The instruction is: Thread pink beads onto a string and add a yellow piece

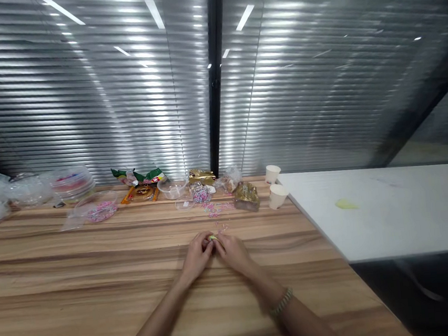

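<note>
Pinching a small yellow-green piece [213, 237], pink beads filling clear dish [100, 210]

An office: glass partition walls with slatted blinds [122, 93] behind a wooden table [61, 289].

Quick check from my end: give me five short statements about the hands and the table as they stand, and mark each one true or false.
1. Both hands meet on a small yellow-green piece. True: the left hand and right hand pinch it together.
2. The hands are raised high above the wooden table. False: they are low over its surface.
3. Two paper cups stand at the table's far right edge. True.
4. The gold foil packet lies between the hands. False: it lies farther back, near the cups.
5. A bracelet is on the left wrist. False: it is on the right wrist.
</note>
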The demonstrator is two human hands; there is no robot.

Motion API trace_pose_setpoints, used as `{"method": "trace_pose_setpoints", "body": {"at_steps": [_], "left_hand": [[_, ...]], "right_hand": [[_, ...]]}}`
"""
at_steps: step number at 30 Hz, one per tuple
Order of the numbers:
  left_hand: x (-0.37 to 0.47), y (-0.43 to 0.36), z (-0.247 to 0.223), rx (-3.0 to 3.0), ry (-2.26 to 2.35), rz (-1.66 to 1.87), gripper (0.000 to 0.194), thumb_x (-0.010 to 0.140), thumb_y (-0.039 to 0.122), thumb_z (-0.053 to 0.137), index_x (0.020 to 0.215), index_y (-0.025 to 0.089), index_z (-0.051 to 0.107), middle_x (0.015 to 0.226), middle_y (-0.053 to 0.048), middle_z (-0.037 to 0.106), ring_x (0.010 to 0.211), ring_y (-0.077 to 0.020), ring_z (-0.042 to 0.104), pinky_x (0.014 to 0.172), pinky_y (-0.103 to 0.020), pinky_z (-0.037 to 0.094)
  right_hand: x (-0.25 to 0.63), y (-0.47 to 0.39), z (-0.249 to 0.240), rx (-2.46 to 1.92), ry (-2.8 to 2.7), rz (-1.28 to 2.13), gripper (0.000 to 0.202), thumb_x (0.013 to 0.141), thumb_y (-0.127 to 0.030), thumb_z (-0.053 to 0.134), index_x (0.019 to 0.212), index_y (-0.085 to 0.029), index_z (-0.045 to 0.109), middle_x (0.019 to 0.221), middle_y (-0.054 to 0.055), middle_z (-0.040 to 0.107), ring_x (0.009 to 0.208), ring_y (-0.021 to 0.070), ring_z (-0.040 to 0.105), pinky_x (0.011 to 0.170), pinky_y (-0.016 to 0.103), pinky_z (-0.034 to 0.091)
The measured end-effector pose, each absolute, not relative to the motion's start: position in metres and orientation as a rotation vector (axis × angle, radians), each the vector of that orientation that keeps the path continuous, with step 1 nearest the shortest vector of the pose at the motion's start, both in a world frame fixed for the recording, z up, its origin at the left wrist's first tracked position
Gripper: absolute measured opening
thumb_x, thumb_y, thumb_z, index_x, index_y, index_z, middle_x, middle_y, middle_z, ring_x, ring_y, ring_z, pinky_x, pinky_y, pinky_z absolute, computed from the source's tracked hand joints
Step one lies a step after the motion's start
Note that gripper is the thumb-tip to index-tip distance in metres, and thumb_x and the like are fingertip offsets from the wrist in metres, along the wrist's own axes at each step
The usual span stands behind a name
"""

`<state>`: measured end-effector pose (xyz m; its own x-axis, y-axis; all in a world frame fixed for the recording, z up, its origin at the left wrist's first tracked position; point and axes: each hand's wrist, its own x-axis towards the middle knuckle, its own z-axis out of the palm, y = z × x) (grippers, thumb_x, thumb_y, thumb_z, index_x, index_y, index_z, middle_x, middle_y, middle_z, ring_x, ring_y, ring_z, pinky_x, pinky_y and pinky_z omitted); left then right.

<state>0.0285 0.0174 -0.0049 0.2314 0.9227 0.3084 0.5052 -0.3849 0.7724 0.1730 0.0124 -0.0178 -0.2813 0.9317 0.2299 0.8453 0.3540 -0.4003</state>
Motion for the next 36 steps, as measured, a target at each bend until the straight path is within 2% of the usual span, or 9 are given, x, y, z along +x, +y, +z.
{"method": "trace_pose_setpoints", "body": {"at_steps": [21,36], "left_hand": [[0.0272,0.0195,-0.0109,2.108,1.28,1.0,0.021,0.077,0.014,0.045,0.095,0.015,0.057,0.091,-0.007,0.061,0.084,-0.0184,0.055,0.078,-0.031,0.043],[0.0282,0.0177,-0.0077,2.122,1.28,0.976,0.022,0.078,0.015,0.044,0.096,0.015,0.056,0.091,-0.008,0.061,0.084,-0.0184,0.055,0.078,-0.031,0.044]], "right_hand": [[0.1733,0.0132,-0.0184,-1.545,-2.225,0.316,0.029,0.092,-0.029,0.031,0.102,-0.019,0.056,0.089,0.007,0.064,0.084,0.0165,0.058,0.071,0.023,0.038],[0.1724,0.0117,-0.015,-1.578,-2.229,0.258,0.028,0.091,-0.03,0.03,0.096,-0.019,0.055,0.084,0.006,0.065,0.075,0.0164,0.06,0.063,0.022,0.036]]}}
